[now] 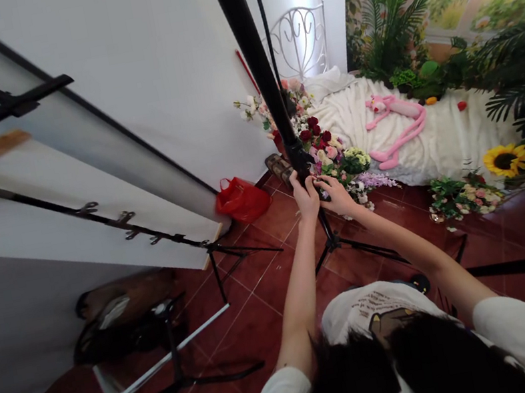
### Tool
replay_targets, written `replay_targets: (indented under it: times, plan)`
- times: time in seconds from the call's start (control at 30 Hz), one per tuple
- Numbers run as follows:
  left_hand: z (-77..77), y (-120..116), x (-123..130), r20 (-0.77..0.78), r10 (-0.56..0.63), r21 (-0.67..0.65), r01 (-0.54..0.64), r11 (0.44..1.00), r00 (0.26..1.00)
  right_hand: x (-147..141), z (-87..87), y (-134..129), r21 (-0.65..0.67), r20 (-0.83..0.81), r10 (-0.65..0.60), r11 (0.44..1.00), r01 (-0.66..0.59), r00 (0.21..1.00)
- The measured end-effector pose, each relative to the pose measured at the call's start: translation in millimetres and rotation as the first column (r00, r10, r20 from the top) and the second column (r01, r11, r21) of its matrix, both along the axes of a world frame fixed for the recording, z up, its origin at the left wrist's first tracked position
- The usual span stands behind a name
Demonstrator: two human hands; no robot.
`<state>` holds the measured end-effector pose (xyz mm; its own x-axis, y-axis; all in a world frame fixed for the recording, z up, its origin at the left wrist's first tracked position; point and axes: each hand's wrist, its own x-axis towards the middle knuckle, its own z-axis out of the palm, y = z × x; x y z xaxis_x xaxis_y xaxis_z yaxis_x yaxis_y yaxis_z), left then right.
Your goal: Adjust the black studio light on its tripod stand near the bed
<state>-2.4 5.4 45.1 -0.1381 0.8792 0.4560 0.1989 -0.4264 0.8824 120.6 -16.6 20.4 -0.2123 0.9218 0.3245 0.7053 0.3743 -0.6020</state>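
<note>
A tall black stand rises in front of me, its pole leaning toward the upper left of the view and its legs spread on the tiled floor. My left hand is wrapped round the pole just below a black clamp collar. From the right, my right hand grips the same stand at the collar's lower part, its fingers curled and close to the left hand. A black cable runs down beside the pole.
A red bag lies by the wall. Left are a clipped white board and another stand's legs. Flowers stand behind the pole, beside a white-draped bed with a pink plush toy. Sunflowers are at right.
</note>
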Motion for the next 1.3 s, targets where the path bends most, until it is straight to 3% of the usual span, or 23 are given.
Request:
replay_targets:
  times: [0.2, 0.37, 0.5, 0.57, 0.77, 0.87, 1.03, 1.1, 1.2, 1.3]
  plan:
    - [19.1, 2.2, 1.7, 0.021, -0.015, 0.067, 0.013, 0.998, 1.000, 1.5, -4.2, 5.0, 0.012, -0.043, 0.038, 0.999, -0.038, 0.998]
    - [25.4, 5.5, 1.7, 0.027, -0.032, 0.122, 0.029, 0.992, 0.999, 8.0, -11.3, 16.0, 0.025, -0.298, 0.140, 0.990, -0.139, 0.944]
    - [23.9, 7.9, 0.7, 0.017, -0.041, 0.140, 0.039, 0.989, 0.999, 13.0, -15.4, 30.4, -0.193, -0.599, 0.009, 0.969, -0.155, 0.801]
    - [22.6, 8.4, 0.2, 0.020, -0.038, 0.144, 0.034, 0.989, 0.999, 13.9, -15.9, 37.2, -0.265, -0.670, -0.067, 0.952, -0.154, 0.739]
    - [21.1, 7.6, -0.6, 0.026, -0.044, 0.137, 0.040, 0.990, 0.999, 10.8, -13.7, 46.2, -0.284, -0.676, -0.093, 0.948, -0.142, 0.731]
    - [21.6, 7.1, -0.4, 0.012, -0.033, 0.135, 0.032, 0.990, 0.999, 5.6, -8.5, 48.0, -0.357, -0.614, -0.195, 0.933, -0.049, 0.765]
    - [22.5, 6.6, -0.4, 0.012, -0.025, 0.140, 0.023, 0.990, 1.000, -9.4, 5.9, 55.0, -0.461, -0.398, -0.526, 0.823, 0.332, 0.752]
    - [22.4, 6.6, -0.7, 0.002, -0.024, 0.144, 0.024, 0.989, 1.000, -13.7, 9.4, 55.5, -0.477, -0.383, -0.558, 0.802, 0.360, 0.736]
    - [21.8, 7.0, -0.8, -0.007, -0.022, 0.144, 0.023, 0.989, 1.000, -14.0, 9.9, 49.3, -0.555, -0.538, -0.533, 0.807, 0.202, 0.653]
    - [21.6, 6.9, -0.2, 0.001, -0.018, 0.139, 0.018, 0.990, 1.000, -8.7, 7.5, 38.2, -0.570, -0.770, -0.460, 0.808, -0.152, 0.443]
